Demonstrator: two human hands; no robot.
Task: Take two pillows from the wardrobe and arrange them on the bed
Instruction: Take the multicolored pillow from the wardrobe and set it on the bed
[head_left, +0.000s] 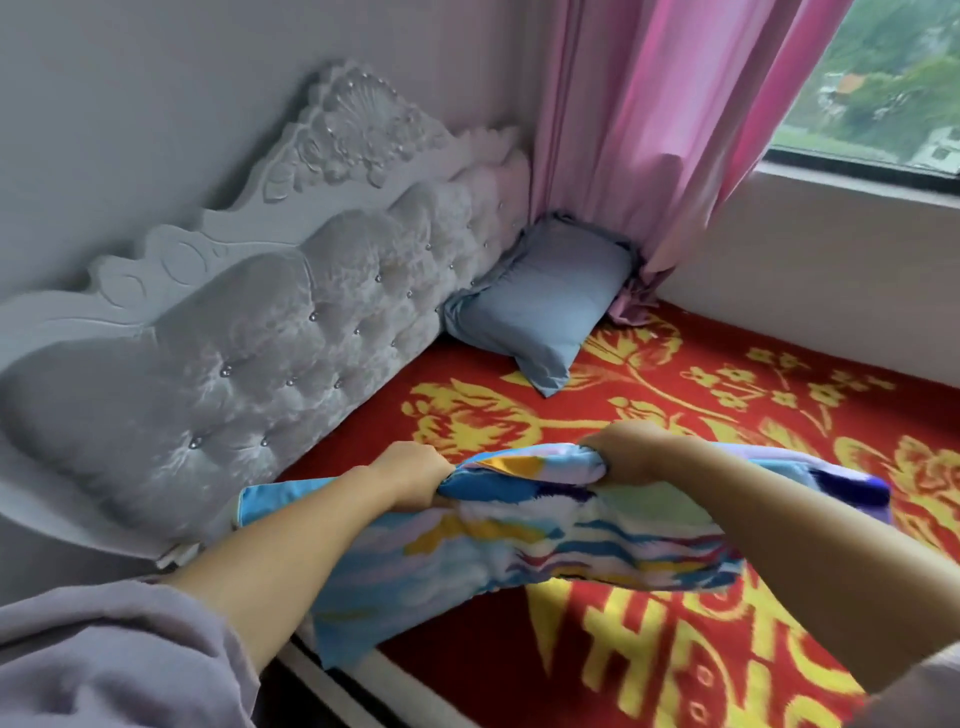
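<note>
**Second pillow held over the bed, its slot at ten o'clock**

While both fists stay off the mattress, the left hand (410, 475) is clenched on the patterned pillow (550, 525) at its far edge, the right hand (621, 449) likewise. Its long axis runs nine to three. The bare spot by the headboard (249, 364) lies at ten o'clock, nearer the left hand; the blue pillow (540, 306) rests at twelve on the bed (727, 649).

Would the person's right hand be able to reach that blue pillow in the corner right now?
Probably not at once: the right hand and left hand both grip the colourful pillow, and the blue pillow lies well beyond them by the headboard, though nothing blocks the way.
</note>
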